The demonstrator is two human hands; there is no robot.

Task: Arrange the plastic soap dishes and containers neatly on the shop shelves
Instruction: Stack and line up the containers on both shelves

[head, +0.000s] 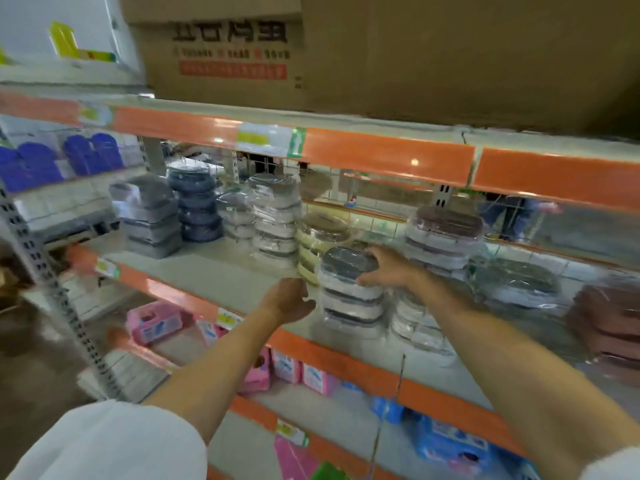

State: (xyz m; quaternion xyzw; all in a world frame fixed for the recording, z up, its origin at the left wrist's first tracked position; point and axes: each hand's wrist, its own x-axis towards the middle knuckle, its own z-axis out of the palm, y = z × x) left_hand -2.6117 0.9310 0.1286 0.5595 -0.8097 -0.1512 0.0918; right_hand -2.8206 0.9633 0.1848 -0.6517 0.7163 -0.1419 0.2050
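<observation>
On the middle shelf (221, 271), wrapped stacks of soap dishes run from ten o'clock to three o'clock. The centre stack (351, 292) stands at the front, another stack (445, 237) behind it at one o'clock. Cardboard boxes (381, 50) sit on the shelf above at twelve; packets (152, 323) lie below at seven.

Orange-edged shop shelf (194, 271), wrapped stacks of soap dishes (351, 292) in grey, navy, white, cream and brown standing directly on it
</observation>
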